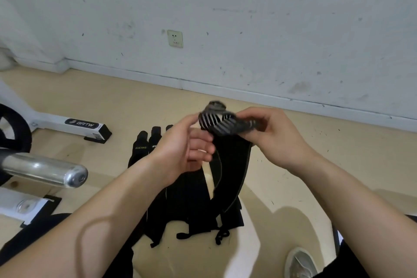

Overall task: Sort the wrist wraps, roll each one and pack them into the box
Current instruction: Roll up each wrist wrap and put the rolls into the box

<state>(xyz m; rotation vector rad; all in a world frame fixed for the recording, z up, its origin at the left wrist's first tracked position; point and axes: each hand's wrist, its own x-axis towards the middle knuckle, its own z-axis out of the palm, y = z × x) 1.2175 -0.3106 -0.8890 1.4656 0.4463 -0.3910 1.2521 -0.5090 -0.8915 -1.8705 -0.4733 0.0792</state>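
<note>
I hold a black wrist wrap with white stripes (pixel 217 123) up in front of me. Its top end is partly rolled between my left hand (pixel 185 149) and my right hand (pixel 274 135); the motion blurs it. The long black tail (pixel 232 169) hangs down from my right hand toward the floor. Several more black wraps (pixel 185 205) lie flat side by side on the tan floor below my hands, their far ends (pixel 146 142) showing past my left wrist. No box is in view.
A chrome barbell end (pixel 56 172) juts in from the left above a white machine base (pixel 74 125) marked BRTW. A white wall with a socket (pixel 175 38) stands behind. My shoe (pixel 301 263) shows at the bottom right, and white and black sheets (pixel 33 207) lie at the lower left.
</note>
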